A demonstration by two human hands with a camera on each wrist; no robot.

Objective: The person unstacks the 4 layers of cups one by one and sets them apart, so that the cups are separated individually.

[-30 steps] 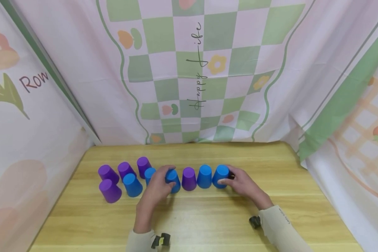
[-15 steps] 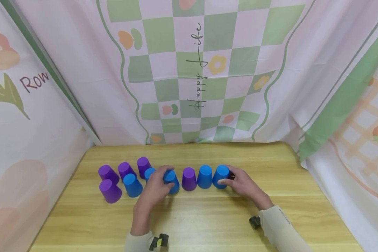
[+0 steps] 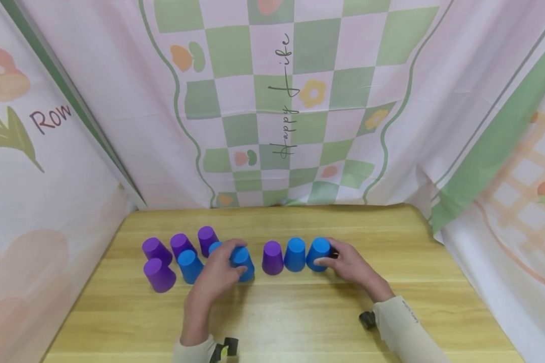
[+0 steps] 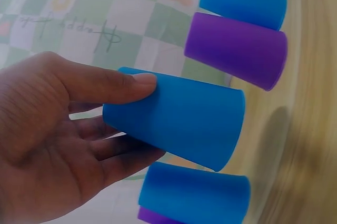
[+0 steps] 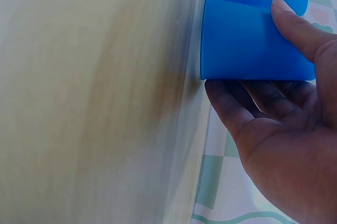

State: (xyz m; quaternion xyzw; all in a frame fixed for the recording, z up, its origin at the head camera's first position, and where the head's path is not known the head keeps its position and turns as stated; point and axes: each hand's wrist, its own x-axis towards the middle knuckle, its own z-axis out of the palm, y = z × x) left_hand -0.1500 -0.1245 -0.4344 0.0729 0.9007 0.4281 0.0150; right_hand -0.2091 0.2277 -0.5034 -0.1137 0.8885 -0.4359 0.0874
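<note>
My left hand [image 3: 218, 275] grips an upside-down blue cup [image 3: 242, 264], thumb on the near side and fingers behind it. Whether this cup touches the table is hard to tell. At the right end of a row, my right hand [image 3: 350, 264] holds another inverted blue cup [image 3: 317, 256] between thumb and fingers. Directly left of that one stand a blue cup [image 3: 295, 255] and then a purple cup [image 3: 273, 258]. A further blue cup [image 4: 195, 192] stands beside the left-hand cup in the left wrist view; in the head view the hand mostly hides it.
On the left stand another blue cup [image 3: 190, 267] and several purple cups [image 3: 159, 276], all upside down. The wooden table [image 3: 299, 322] meets a checkered curtain [image 3: 272, 121] at its back edge. Patterned cloth also hangs on both sides.
My left hand has moved left with its blue cup, widening the gap to the purple cup. The right hand and its cup have stayed in place.
</note>
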